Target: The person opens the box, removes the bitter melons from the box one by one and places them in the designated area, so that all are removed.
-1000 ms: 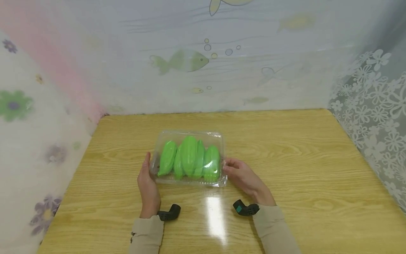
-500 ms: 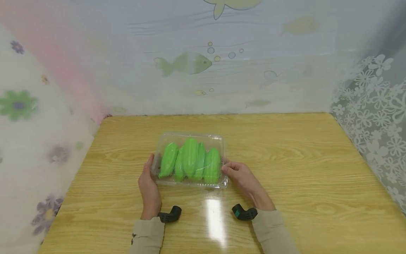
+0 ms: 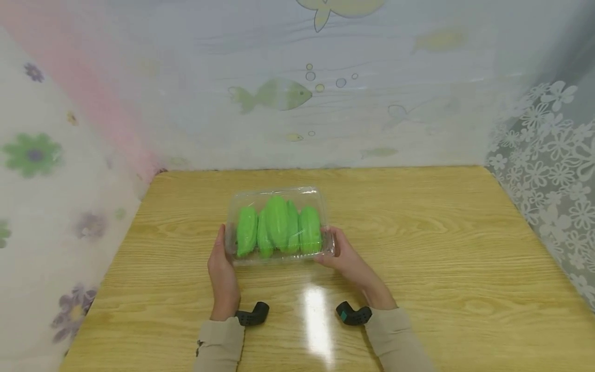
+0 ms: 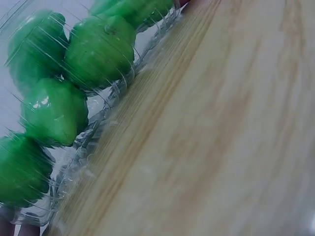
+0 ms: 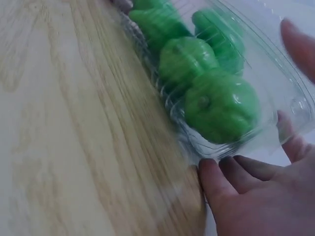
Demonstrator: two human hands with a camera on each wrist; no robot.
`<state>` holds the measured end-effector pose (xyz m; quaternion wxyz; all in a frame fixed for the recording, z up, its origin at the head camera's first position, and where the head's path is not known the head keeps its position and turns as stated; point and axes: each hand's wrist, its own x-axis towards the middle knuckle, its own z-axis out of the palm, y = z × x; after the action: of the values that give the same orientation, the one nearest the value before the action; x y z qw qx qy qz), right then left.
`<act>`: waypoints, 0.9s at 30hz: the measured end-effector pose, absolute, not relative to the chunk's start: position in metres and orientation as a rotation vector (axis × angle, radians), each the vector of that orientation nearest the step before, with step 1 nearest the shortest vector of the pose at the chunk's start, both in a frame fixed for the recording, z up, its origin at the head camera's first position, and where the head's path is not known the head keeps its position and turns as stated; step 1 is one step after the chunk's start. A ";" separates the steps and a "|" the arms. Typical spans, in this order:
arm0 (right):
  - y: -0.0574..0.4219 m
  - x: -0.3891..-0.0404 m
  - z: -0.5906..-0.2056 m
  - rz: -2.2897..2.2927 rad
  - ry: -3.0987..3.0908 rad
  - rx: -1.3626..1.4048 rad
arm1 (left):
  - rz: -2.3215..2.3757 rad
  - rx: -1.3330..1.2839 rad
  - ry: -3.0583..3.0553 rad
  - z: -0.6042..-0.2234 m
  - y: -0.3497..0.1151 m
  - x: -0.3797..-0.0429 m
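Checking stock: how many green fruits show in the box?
5, across the box in head view: leftmost fruit, second fruit, middle fruit, fourth fruit, rightmost fruit; more may be hidden.

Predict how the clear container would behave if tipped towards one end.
The clear container would probably flex slightly, since its walls look thin and see-through. Its glossy surface might prove slippery. The rounded green items inside could slide towards the lower end, as bare space shows beside them.

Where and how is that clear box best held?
Probably by its two short ends, from left and right, where the left hand and right hand are: the clear box is wide, with green vegetables spread across it, so holding both ends should balance it.
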<state>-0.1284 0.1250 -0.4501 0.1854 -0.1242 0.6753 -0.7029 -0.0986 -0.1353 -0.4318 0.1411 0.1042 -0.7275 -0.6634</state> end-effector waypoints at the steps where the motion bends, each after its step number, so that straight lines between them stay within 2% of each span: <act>1: 0.124 -0.128 -0.450 -1.991 1.897 -0.345 | -1.915 0.303 -2.100 -0.431 -0.135 -0.098; 9: 0.119 -0.127 -0.451 -2.029 1.921 -0.217 | -1.919 0.302 -2.099 -0.431 -0.134 -0.097; 27: 0.119 -0.126 -0.450 -2.048 2.015 -0.108 | -1.922 0.282 -2.124 -0.431 -0.134 -0.098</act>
<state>-0.1255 0.1192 -0.4503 0.1330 -0.0374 0.6947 -0.7059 -0.0977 -0.1338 -0.4313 0.1310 0.0970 -0.7315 -0.6620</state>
